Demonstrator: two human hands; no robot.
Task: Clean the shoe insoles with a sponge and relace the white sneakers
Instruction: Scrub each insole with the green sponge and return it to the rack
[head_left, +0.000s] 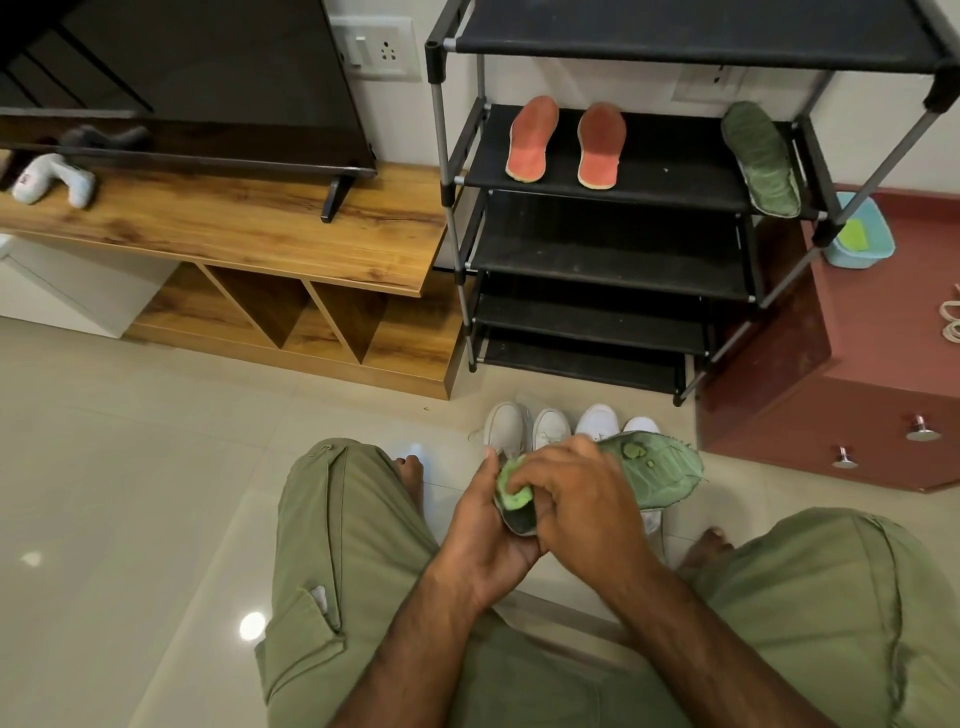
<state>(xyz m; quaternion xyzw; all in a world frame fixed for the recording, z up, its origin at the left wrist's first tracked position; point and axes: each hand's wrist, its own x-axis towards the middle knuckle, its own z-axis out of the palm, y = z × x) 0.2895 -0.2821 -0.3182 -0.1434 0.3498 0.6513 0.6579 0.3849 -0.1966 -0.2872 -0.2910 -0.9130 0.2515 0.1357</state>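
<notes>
Soft, even indoor light, seen through a wide-angle lens.

Reflected lamps made small bright glare spots on the glossy cream tile floor (130, 493), and the white canvas sneakers (550, 428) were nearly washed out. The lower tiers of the black fabric-and-tube shoe rack (613, 260) sank into shadow, as did the cubbies under the wood-grain bench (234, 218). The black flat television screen (208, 67) showed almost no detail. The straight rack poles bowed and leaned toward the frame edges, and the corners looked slightly soft.
</notes>
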